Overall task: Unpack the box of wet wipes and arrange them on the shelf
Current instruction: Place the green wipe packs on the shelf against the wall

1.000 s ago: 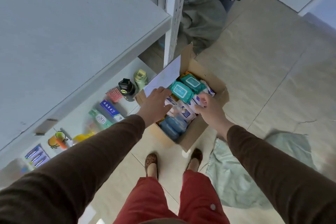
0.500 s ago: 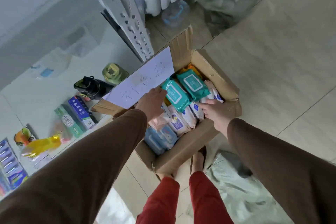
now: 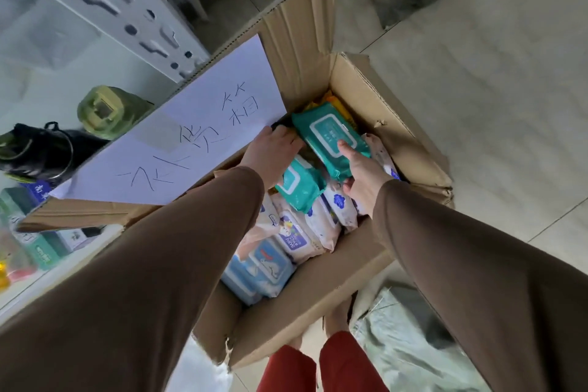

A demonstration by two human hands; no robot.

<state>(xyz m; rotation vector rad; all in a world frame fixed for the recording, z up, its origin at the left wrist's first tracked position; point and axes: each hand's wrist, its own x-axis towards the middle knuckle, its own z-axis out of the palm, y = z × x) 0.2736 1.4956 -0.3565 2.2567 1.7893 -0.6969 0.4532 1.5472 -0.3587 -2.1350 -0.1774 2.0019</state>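
Note:
An open cardboard box [image 3: 366, 95] on the floor is packed with wet wipe packs: teal, white-and-purple and light blue ones. My right hand [image 3: 361, 172] grips the near end of a teal pack [image 3: 331, 137], thumb on its top face. My left hand [image 3: 270, 149] reaches into the box beside the far end of that pack, fingers curled down out of sight. A second teal pack [image 3: 299, 184] lies between my hands. White baby-wipe packs [image 3: 302, 232] and blue packs [image 3: 261, 267] fill the near part. The white shelf [image 3: 19, 99] stands at left.
A white paper sheet with handwriting [image 3: 191, 137] covers the box's left flap. On the low shelf sit a green bottle [image 3: 105, 111], a black bottle [image 3: 35, 149] and green boxes [image 3: 28, 232]. A grey-green sack [image 3: 413, 347] lies on the tiled floor at right.
The view has dropped much closer to the box. My right hand moved from the box's right wall onto the far teal pack; my left hand slid deeper toward its far end.

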